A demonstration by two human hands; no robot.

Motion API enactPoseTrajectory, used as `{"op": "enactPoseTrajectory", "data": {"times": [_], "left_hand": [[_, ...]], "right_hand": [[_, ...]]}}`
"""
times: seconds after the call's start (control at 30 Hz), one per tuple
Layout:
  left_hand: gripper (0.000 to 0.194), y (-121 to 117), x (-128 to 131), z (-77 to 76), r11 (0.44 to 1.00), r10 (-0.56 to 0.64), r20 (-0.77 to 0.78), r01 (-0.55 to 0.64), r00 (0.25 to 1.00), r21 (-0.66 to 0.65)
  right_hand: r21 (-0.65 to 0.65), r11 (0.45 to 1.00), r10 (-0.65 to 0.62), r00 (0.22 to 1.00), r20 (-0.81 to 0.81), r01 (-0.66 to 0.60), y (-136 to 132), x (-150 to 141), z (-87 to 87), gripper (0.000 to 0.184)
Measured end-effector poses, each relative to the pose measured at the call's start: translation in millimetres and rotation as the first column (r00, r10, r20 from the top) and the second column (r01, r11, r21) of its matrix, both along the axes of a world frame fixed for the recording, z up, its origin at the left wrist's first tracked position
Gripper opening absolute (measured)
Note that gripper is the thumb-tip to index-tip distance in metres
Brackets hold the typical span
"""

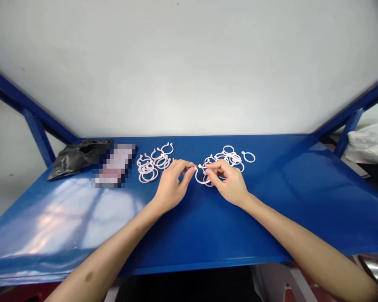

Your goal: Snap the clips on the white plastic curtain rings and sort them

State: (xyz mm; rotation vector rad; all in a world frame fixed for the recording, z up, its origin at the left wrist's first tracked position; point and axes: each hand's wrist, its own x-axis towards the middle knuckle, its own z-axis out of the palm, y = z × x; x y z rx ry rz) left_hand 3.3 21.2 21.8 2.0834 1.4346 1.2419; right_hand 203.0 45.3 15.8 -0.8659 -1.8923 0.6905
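Both my hands rest on a blue table (208, 226) and pinch one white plastic ring (200, 178) between them. My left hand (171, 186) holds the ring's open left end with thumb and forefinger. My right hand (228, 181) grips its right side, fingers curled. A pile of several white rings (151, 164) lies behind my left hand. Another pile of white rings (231, 157) lies just behind my right hand, with a single ring (248, 157) at its right edge.
A crumpled black plastic bag (77, 157) lies at the table's back left, beside a blurred flat packet (115, 165). Blue frame struts (34, 126) rise at both back corners against a white wall. A white bag (370, 144) sits off the right side.
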Motion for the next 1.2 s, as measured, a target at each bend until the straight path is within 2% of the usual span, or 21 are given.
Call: {"op": "enactPoseTrajectory", "data": {"times": [0.1, 0.23, 0.5, 0.67, 0.83, 1.0, 1.2], "left_hand": [[0.027, -3.9, 2.7, 2.2, 0.984, -0.063, 0.119, 0.081, 0.991, -0.156], [0.032, -8.7, 5.8, 2.8, 0.966, -0.084, 0.234, 0.137, 0.968, -0.220], [0.032, -11.7, 9.9, 2.5, 0.971, -0.125, 0.205, 0.162, 0.971, -0.175], [0.031, -8.5, 9.2, -3.3, 0.981, -0.089, 0.182, 0.118, 0.979, -0.156], [0.031, -8.7, 7.4, -7.8, 0.979, -0.097, 0.183, 0.127, 0.978, -0.160], [0.028, -9.9, 5.5, -9.4, 0.983, -0.100, 0.137, 0.120, 0.985, -0.142], [0.026, -7.6, -0.3, -9.1, 0.981, -0.179, 0.090, 0.185, 0.980, -0.063]], "right_hand": [[0.108, 0.993, -0.057, 0.998, 0.031, 0.053, -2.1, -0.4, -0.4, 0.007], [0.189, 0.978, -0.113, 0.988, 0.102, 0.092, -4.9, -1.3, -0.6, 0.008], [0.284, 0.951, -0.157, 0.981, 0.113, 0.119, -5.8, -1.9, -0.4, 0.011], [0.230, 0.972, -0.085, 0.986, 0.141, 0.051, -4.6, -0.4, -2.6, 0.014], [0.164, 0.986, -0.007, 0.990, 0.140, -0.016, -4.5, 1.9, -4.4, 0.013], [0.178, 0.982, 0.039, 0.987, 0.159, -0.067, -5.6, 2.1, -3.5, 0.013], [0.203, 0.969, 0.108, 0.978, 0.176, -0.143, -5.1, 3.0, 0.3, 0.013]]}}
